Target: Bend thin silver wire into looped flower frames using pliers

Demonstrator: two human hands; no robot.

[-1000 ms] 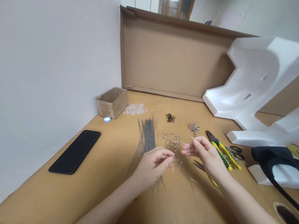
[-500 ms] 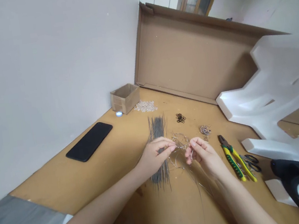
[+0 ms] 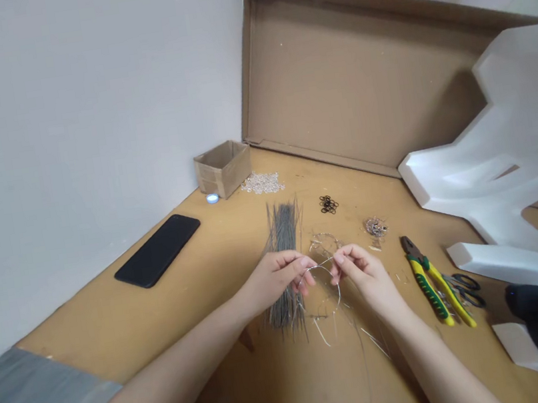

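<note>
Between my hands hangs a thin silvery wire loop, with small pieces along it. My left hand pinches the loop's upper left part, above the bundle of grey wires. Thumb and fingers of my right hand are pinched on the wire at the loop's upper right. Another wire ring lies on the table just beyond my fingertips. Loose wire pieces lie below and between my hands.
Green-yellow pliers, scissors, a small metal pile and black rings lie right. A phone, small box, clear beads and blue-white disc are left. White foam and cardboard stand behind.
The loop has come into clearer view, opened out below my fingers. My right hand has turned slightly, its fingers now at the wire near my left fingertips. The camera view has shifted a little.
</note>
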